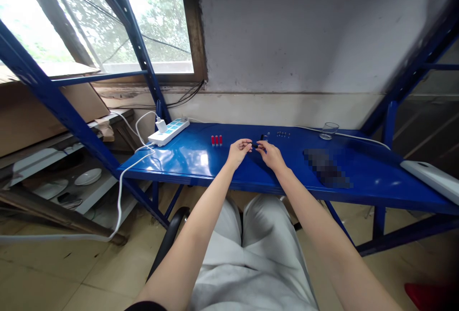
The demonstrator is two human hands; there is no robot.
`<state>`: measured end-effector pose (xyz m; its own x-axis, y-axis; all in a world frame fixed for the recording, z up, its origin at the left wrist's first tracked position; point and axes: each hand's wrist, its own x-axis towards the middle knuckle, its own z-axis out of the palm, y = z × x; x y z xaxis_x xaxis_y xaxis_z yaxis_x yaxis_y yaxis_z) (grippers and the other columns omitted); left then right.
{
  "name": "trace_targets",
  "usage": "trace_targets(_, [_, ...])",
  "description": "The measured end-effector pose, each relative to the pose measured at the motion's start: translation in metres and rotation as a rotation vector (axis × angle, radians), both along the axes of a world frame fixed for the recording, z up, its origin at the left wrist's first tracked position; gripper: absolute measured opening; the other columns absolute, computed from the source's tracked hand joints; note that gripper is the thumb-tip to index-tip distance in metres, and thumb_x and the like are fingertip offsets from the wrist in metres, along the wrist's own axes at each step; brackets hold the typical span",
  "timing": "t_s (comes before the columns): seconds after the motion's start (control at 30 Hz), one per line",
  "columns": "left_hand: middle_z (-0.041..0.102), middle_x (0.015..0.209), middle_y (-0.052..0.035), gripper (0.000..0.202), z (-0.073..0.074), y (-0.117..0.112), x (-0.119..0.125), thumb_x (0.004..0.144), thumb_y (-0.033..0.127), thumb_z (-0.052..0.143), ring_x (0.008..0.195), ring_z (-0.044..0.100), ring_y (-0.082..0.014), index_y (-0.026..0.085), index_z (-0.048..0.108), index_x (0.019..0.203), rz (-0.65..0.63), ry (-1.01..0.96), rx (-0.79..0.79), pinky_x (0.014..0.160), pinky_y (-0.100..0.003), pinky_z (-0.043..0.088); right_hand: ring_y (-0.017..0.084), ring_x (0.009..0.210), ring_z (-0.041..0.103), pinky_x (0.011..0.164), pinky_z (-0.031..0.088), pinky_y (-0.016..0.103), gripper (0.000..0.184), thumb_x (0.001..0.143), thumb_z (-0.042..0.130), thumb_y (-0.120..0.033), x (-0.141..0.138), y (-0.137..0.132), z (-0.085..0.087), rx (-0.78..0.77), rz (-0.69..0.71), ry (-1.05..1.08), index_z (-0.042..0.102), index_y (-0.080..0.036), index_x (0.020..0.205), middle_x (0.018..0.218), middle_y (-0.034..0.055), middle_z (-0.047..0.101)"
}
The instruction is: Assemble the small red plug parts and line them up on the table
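Note:
My left hand and my right hand meet over the middle of the blue metal table. Both pinch a small dark object held between their fingertips; it is too small to name. Three small red pieces stand in a row just left of my left hand. A row of several tiny dark parts lies behind my right hand.
A white power strip with a plugged-in charger and white cable sits at the table's back left. A clear glass stands at the back right. A blurred patch lies right of my hands. Blue rack posts flank the table.

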<state>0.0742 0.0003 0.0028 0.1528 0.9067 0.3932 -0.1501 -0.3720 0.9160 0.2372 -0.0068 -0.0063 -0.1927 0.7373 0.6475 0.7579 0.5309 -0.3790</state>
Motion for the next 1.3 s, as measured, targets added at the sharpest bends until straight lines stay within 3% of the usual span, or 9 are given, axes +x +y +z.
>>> trace_targets(0.4, [0.064, 0.078, -0.0059, 0.028, -0.001, 0.001, 0.001, 0.071, 0.029, 0.064, 0.062, 0.059, -0.0104, 0.011, 0.064, 0.093, 0.021, 0.079, 0.074, 0.066, -0.027, 0.049, 0.023, 0.086, 0.062, 0.076, 0.047, 0.037, 0.030, 0.085, 0.046, -0.024, 0.003, 0.001, -0.002, 0.021, -0.020, -0.048, 0.056, -0.019, 0.113, 0.093, 0.0084, 0.067])
trace_targets(0.57, [0.065, 0.075, -0.0075, 0.025, 0.004, 0.012, -0.007, 0.072, 0.027, 0.062, 0.063, 0.060, -0.0125, 0.011, 0.066, 0.090, 0.070, 0.230, 0.100, 0.065, -0.028, 0.049, 0.022, 0.086, 0.062, 0.077, 0.048, 0.036, 0.031, 0.086, 0.044, -0.026, 0.003, 0.001, -0.002, 0.032, -0.005, -0.006, 0.056, -0.020, 0.113, 0.092, 0.0078, 0.067])
trace_targets(0.73, [0.065, 0.068, -0.0074, 0.021, 0.025, 0.021, -0.022, 0.073, 0.029, 0.060, 0.062, 0.059, -0.0143, 0.010, 0.068, 0.080, 0.027, 0.462, 0.164, 0.064, -0.028, 0.047, 0.021, 0.087, 0.062, 0.074, 0.049, 0.034, 0.034, 0.088, 0.040, -0.032, -0.004, -0.003, 0.002, 0.020, 0.026, 0.100, 0.053, -0.020, 0.117, 0.095, 0.0091, 0.066])
trace_targets(0.83, [0.066, 0.069, -0.0064, 0.018, 0.048, 0.026, -0.029, 0.071, 0.027, 0.061, 0.065, 0.059, -0.0151, 0.012, 0.068, 0.079, 0.006, 0.601, 0.214, 0.066, -0.028, 0.047, 0.020, 0.085, 0.062, 0.073, 0.048, 0.032, 0.039, 0.088, 0.038, -0.033, -0.008, -0.005, 0.004, -0.026, 0.069, 0.117, 0.046, -0.019, 0.124, 0.096, 0.0085, 0.066])
trace_targets(1.03, [0.066, 0.075, -0.0058, 0.017, 0.092, 0.051, -0.046, 0.064, 0.009, 0.061, 0.072, 0.059, -0.0172, 0.015, 0.069, 0.078, 0.088, 1.010, 0.366, 0.075, -0.030, 0.045, 0.018, 0.077, 0.061, 0.064, 0.048, 0.030, 0.045, 0.088, 0.036, -0.034, -0.006, -0.005, 0.003, -0.094, 0.070, 0.084, 0.037, -0.018, 0.131, 0.104, 0.0118, 0.062])
trace_targets(1.13, [0.065, 0.071, -0.0055, 0.017, 0.096, 0.060, -0.057, 0.059, 0.003, 0.061, 0.070, 0.060, -0.0186, 0.015, 0.068, 0.069, 0.098, 1.176, 0.326, 0.075, -0.030, 0.044, 0.018, 0.074, 0.060, 0.059, 0.047, 0.028, 0.043, 0.088, 0.035, -0.032, -0.004, -0.004, 0.002, -0.132, 0.069, 0.062, 0.040, -0.018, 0.128, 0.104, 0.0124, 0.061])
trace_targets(1.3, [0.066, 0.069, -0.0049, 0.014, 0.087, 0.063, -0.068, 0.058, 0.005, 0.061, 0.074, 0.062, -0.0200, 0.017, 0.065, 0.062, 0.141, 1.330, 0.264, 0.076, -0.028, 0.043, 0.019, 0.076, 0.061, 0.060, 0.048, 0.029, 0.038, 0.087, 0.034, -0.029, -0.004, -0.004, 0.002, -0.176, 0.072, 0.052, 0.045, -0.019, 0.122, 0.103, 0.0120, 0.061])
